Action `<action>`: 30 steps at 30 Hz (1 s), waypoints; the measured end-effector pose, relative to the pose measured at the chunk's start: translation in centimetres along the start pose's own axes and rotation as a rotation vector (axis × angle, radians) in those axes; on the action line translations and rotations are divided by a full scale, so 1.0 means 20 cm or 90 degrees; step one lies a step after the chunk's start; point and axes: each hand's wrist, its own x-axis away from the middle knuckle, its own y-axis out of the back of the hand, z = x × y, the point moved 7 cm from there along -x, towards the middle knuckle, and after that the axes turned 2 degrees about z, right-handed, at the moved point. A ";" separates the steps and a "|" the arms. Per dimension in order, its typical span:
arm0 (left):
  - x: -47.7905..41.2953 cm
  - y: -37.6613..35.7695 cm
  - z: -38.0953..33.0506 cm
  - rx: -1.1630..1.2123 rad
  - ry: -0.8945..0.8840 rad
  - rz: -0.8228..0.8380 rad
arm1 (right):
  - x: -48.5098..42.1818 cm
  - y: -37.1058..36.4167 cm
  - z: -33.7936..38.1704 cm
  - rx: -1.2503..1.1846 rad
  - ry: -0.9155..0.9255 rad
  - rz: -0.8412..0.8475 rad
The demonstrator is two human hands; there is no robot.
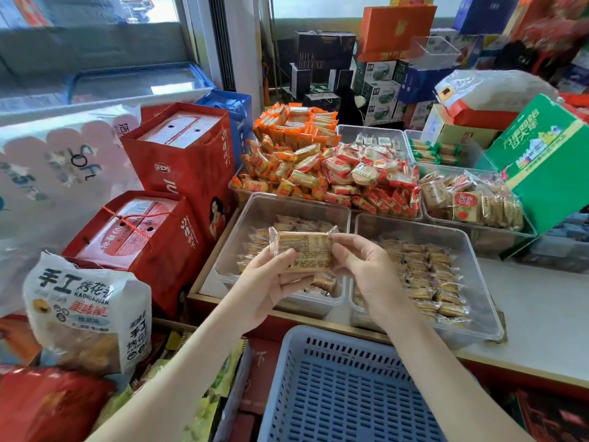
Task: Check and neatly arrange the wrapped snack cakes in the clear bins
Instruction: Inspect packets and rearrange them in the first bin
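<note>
A square golden snack cake [302, 252] in a clear wrapper with small printed text is held in the air between both hands, above the near half of the left clear plastic bin [255, 215]. The left hand [271, 282] grips its lower left part, with the thumb laid across the front and the fingers [293, 287] curled underneath. The right hand [366, 269] pinches its right edge, fingers bent around the wrapper's seam. Below, the left clear plastic bin holds a shallow layer of similar wrapped cakes [255, 247], and much of its far wall is bare. The right clear plastic bin [379, 228], just beside it, carries packed rows of wrapped cakes [430, 275] across its middle and near part. Both bins sit on a white surface [541, 314] with a wood-coloured front edge. Behind them, more clear bins are heaped with orange-wrapped snacks [287, 154], red-and-white wrapped rounds [366, 173] and square biscuit packs [468, 199]. A green cardboard carton [541, 167] leans tilted at the right. In front of the surface, low in view, stands a blue perforated plastic basket [334, 393]. To the left are two red paper gift bags [178, 161] and a white bag of baked rolls [86, 314] with black lettering.
</note>
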 end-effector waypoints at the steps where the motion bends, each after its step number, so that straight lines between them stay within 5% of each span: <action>1: -0.02 0.02 0.00 0.007 0.000 0.000 | -0.02 0.00 0.00 0.010 0.005 -0.018; 11: -0.24 0.31 -0.01 -0.108 0.000 -0.122 | -0.38 -0.07 -0.13 0.222 -0.034 -0.145; 14: -0.34 0.44 -0.05 -0.178 -0.015 -0.211 | -0.52 -0.17 -0.14 0.342 0.065 -0.140; 18: -0.49 0.57 -0.18 -0.509 -0.094 -0.276 | -0.71 -0.41 -0.29 0.286 -0.017 0.105; 20: -0.59 0.60 -0.19 -0.582 -0.072 -0.173 | -0.80 -0.49 -0.37 0.186 -0.095 0.177; 23: -0.73 0.66 -0.15 -0.758 -0.036 0.019 | -1.01 -0.48 -0.46 0.076 -0.115 0.134; 27: -0.90 0.96 -0.09 -1.105 -0.011 -0.077 | -1.30 -0.46 -0.56 0.265 -0.061 0.099; 30: -0.96 1.12 -0.02 -1.166 0.130 -0.160 | -1.52 -0.48 -0.62 0.451 0.003 0.108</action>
